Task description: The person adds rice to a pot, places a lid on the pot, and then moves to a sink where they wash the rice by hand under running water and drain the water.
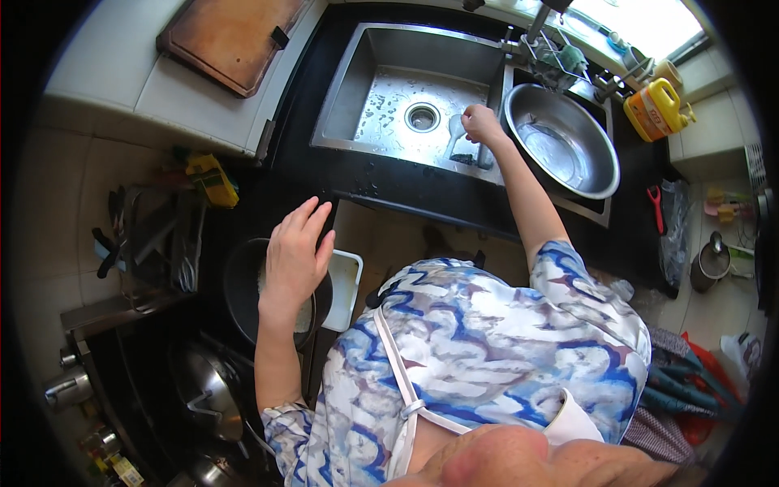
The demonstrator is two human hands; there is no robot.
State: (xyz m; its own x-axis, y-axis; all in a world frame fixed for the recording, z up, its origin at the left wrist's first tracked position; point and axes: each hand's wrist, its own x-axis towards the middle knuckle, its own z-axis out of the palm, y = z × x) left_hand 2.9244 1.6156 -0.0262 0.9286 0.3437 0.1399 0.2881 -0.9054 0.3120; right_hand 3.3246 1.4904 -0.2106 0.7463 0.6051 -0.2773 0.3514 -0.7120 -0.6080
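My left hand [296,255] is held palm down with its thumb apart from the fingers, and nothing shows in it. Below it, partly hidden by the hand and forearm, is a dark round pot [240,286] with white grains that look like rice [302,318]. My right hand [484,125] is curled over the right side of a wet stainless steel sink [389,103]. A pale translucent spatula-like utensil [455,129] lies beside its fingers. Whether the hand grips it I cannot tell. A dark scouring pad [462,158] sits in the near corner of the sink.
A large steel basin [560,143] rests over the second sink bowl, near the faucet [535,27]. A yellow detergent bottle [656,109] stands at right. A wooden cutting board [234,45] lies on the left ledge, above a knife rack [158,237]. A white tray [344,292] adjoins the pot.
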